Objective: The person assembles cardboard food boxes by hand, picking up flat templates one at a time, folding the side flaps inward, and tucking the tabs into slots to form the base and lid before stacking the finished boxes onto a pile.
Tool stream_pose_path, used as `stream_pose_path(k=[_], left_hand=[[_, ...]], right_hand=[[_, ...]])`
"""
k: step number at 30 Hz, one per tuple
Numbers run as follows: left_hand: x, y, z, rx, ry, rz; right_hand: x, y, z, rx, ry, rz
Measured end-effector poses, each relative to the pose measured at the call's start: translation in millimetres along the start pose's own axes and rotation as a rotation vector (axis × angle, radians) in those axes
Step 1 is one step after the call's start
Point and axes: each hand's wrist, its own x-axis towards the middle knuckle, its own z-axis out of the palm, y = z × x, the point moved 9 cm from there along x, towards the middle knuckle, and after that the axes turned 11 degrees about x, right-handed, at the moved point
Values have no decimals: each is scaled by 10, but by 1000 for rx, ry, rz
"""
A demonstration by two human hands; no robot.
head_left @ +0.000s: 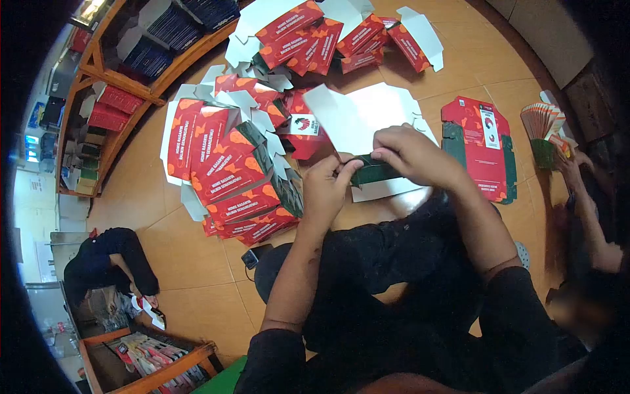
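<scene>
A cardboard box [387, 102], partly folded, lies over my lap with its white inside facing up. Its dark green side panel [380, 172] is raised toward me. The fingers of my left hand [328, 187] are closed on the left end of that panel, thumb on top. Further right, my right hand [413, 154] is closed over the same panel's upper edge, with the thumb pressed against the green face. Flat red-and-green box blanks [484, 154] lie just right of the box.
Folded red boxes [226, 167] are heaped on the left, and more red boxes [302, 39] lie beyond. A co-worker's hand [571, 161] holds orange-and-white folded card at right. Another person [108, 262] bends at far left near a wooden rack [187, 377]. Shelves [125, 141] line the upper left.
</scene>
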Motion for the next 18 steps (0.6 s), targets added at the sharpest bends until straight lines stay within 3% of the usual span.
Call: stream_pose_path(k=[4, 7, 12, 16, 18], left_hand=[[-7, 66, -33, -65, -13, 1], [-37, 158, -71, -40, 92, 102], [-57, 49, 163, -130, -88, -2], [-76, 265, 112, 22, -29, 115], [-97, 228, 125, 43, -60, 68]], right_hand=[[7, 68, 3, 119, -68, 95], [9, -26, 45, 67, -15, 13], [-11, 24, 111, 23, -47, 29], [0, -8, 61, 23, -24, 30], [1, 12, 54, 103, -33, 66]])
